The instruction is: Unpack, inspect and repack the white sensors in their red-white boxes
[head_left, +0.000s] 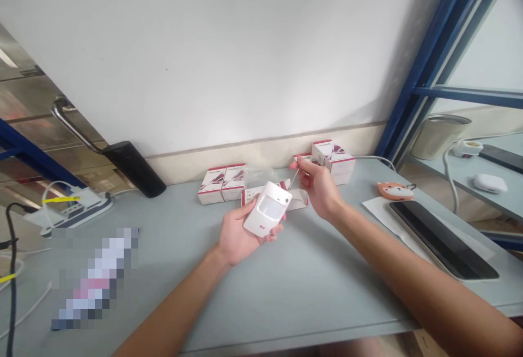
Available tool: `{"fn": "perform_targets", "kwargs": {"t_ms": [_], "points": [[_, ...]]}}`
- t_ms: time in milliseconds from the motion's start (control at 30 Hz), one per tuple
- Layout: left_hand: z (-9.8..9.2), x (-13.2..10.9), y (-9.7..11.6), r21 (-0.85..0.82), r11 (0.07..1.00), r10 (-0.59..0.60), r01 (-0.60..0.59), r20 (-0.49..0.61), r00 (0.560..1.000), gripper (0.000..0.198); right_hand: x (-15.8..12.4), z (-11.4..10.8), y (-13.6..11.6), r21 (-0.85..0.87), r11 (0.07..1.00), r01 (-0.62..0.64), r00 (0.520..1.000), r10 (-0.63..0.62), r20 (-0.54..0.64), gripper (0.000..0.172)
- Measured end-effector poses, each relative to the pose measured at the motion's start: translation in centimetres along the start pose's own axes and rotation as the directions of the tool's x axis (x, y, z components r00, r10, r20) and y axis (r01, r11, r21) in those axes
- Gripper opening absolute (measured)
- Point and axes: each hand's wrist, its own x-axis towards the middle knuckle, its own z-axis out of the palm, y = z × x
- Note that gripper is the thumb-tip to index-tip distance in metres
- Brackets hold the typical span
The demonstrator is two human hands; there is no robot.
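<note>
My left hand cradles a white PIR motion sensor in its palm, with the lens facing up and a small red label near the lower edge. My right hand pinches a thin screwdriver between its fingers. The screwdriver's metal shaft slants down to the sensor's top edge, and its tip is hidden or too small to tell. Just behind the hands stand several white boxes with red trim, and one opened box lies partly hidden under the sensor.
More boxes stand against the wall on the grey-blue table. To the right lie an orange fox-shaped pouch and a dark tablet on white paper. A power strip with cables sits at the left, beside a pixelated patch.
</note>
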Motion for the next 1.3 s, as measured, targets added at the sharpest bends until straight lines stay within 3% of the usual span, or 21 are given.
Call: {"fn": "perform_targets", "kwargs": {"t_ms": [267, 500, 633, 733, 867, 1033, 1300], "points": [[-0.2, 0.2, 0.1, 0.01, 0.997, 0.076, -0.076, -0.038, 0.996, 0.043, -2.1, 1.5, 2.8, -0.133, 0.987, -0.087, 0.985, 0.105, 0.136, 0.029], [0.3, -0.1, 0.0, 0.117, 0.982, 0.154, -0.15, -0.033, 0.987, 0.048, -1.8, 1.6, 1.8, -0.364, 0.928, 0.085, 0.986, -0.027, 0.162, 0.034], [0.5, 0.1, -0.1, 0.184, 0.951, 0.262, -0.247, -0.064, 0.963, 0.037, -1.9, 1.6, 0.7, -0.476, 0.86, 0.182, 0.98, -0.122, 0.155, 0.043], [0.3, 0.3, -0.4, 0.256, 0.91, 0.359, -0.326, -0.097, 0.928, 0.031, -2.9, 2.0, 0.3, -0.44, 0.862, 0.251, 0.948, -0.129, 0.29, 0.054], [-0.1, 0.5, -1.0, 0.266, 0.887, 0.416, -0.378, -0.101, 0.904, 0.025, -4.3, 2.6, 1.3, -0.403, 0.823, 0.401, 0.853, -0.175, 0.492, 0.067], [-0.2, 0.3, -1.3, 0.277, 0.894, 0.389, -0.351, -0.092, 0.917, 0.025, -4.3, 3.1, 2.9, -0.396, 0.784, 0.478, 0.848, -0.293, 0.442, 0.055], [0.1, 0.3, -1.3, 0.307, 0.881, 0.407, -0.36, -0.102, 0.908, 0.032, -4.9, 3.4, 2.5, -0.425, 0.73, 0.535, 0.83, -0.362, 0.423, 0.05]]}}
